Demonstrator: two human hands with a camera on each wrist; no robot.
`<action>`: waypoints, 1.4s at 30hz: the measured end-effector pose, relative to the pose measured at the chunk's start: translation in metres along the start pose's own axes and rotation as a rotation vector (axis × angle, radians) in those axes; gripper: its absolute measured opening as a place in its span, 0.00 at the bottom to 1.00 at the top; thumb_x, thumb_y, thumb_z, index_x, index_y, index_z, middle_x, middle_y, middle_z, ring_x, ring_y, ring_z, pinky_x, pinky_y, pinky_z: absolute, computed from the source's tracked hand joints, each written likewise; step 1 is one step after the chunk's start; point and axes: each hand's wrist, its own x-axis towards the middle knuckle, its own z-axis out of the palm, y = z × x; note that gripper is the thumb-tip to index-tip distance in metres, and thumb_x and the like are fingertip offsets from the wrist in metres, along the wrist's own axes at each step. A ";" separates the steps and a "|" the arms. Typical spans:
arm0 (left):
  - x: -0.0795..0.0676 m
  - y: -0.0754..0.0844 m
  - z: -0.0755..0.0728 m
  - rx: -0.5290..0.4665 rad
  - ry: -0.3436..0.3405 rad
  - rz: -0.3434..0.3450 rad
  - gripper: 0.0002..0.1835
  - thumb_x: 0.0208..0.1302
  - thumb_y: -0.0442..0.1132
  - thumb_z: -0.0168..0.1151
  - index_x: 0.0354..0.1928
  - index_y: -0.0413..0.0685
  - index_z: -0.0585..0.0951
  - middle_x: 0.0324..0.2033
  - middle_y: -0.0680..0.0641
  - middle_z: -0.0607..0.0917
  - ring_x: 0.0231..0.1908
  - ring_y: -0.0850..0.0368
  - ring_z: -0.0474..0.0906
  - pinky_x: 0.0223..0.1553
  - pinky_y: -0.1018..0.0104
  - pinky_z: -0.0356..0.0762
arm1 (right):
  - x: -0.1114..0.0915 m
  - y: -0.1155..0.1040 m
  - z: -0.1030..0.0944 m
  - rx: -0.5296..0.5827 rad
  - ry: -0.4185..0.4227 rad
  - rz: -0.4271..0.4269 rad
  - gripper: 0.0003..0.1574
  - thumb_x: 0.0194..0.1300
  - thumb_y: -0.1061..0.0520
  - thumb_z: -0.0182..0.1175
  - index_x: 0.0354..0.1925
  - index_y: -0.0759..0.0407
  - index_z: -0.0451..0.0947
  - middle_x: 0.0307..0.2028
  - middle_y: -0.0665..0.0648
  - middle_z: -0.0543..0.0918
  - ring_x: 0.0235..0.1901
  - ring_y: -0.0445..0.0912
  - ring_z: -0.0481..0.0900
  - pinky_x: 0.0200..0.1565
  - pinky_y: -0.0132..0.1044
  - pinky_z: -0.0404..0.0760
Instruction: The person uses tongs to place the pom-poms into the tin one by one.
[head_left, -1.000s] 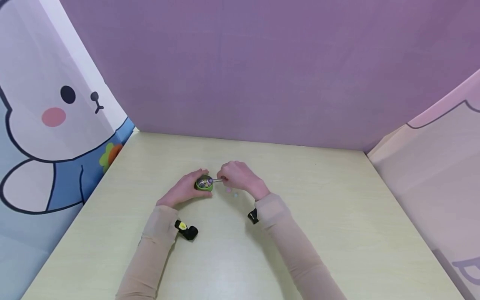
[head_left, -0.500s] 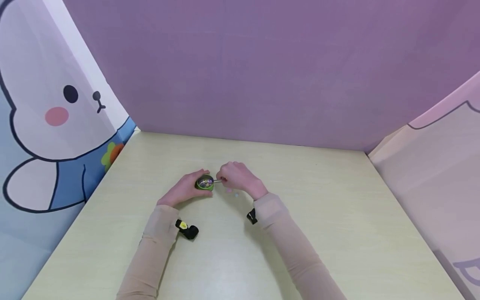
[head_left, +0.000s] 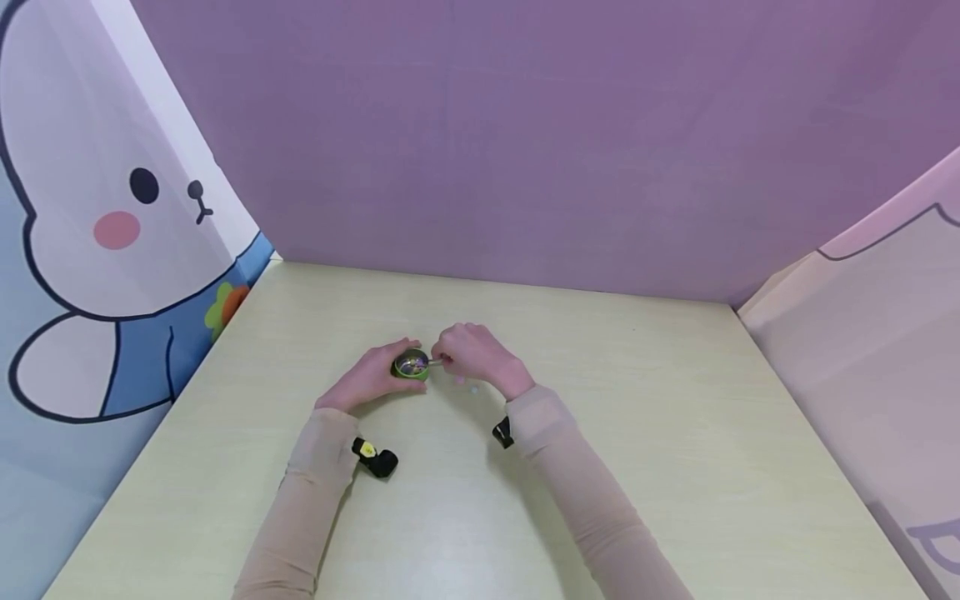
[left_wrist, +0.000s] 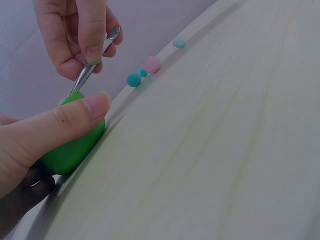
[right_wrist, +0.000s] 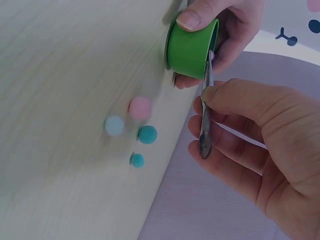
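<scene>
A small green cup with a shiny metal inside stands on the table, small coloured balls within it. My left hand grips it, thumb on the near side and fingers on the far side. On the cup's right, my right hand pinches ridged metal tweezers between thumb and fingers. The tweezers' front end reaches over the rim into the cup, where its tip is mostly hidden. Beside the right hand lie a pink ball, a pale blue ball and two teal balls.
The pale wooden table extends on all sides of the hands. Behind it rises a purple backdrop. Cloth with a cartoon figure hangs at the left, and a pink and white cloth at the right.
The view has shifted slightly. The tweezers show less of their length between the right hand and the cup, and the right hand sits marginally nearer the cup. The left hand keeps its grip.
</scene>
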 end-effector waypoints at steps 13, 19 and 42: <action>0.000 -0.003 0.000 0.001 -0.011 -0.005 0.47 0.55 0.54 0.74 0.72 0.44 0.65 0.70 0.37 0.70 0.68 0.40 0.70 0.70 0.43 0.68 | -0.003 0.002 -0.001 -0.025 0.019 0.011 0.20 0.58 0.72 0.55 0.39 0.56 0.88 0.36 0.51 0.89 0.21 0.35 0.82 0.29 0.26 0.76; 0.001 -0.004 0.001 0.008 -0.008 0.000 0.47 0.54 0.55 0.74 0.72 0.44 0.65 0.69 0.38 0.72 0.66 0.41 0.72 0.68 0.44 0.70 | -0.006 0.005 -0.002 -0.066 0.049 0.002 0.16 0.58 0.72 0.56 0.31 0.55 0.86 0.28 0.49 0.85 0.24 0.36 0.75 0.26 0.25 0.66; -0.001 -0.010 -0.001 0.032 0.012 -0.010 0.48 0.54 0.57 0.74 0.72 0.46 0.66 0.72 0.37 0.68 0.70 0.39 0.66 0.71 0.43 0.65 | -0.020 0.019 -0.006 -0.086 0.075 0.021 0.21 0.54 0.73 0.56 0.17 0.51 0.65 0.19 0.47 0.64 0.23 0.38 0.58 0.24 0.27 0.56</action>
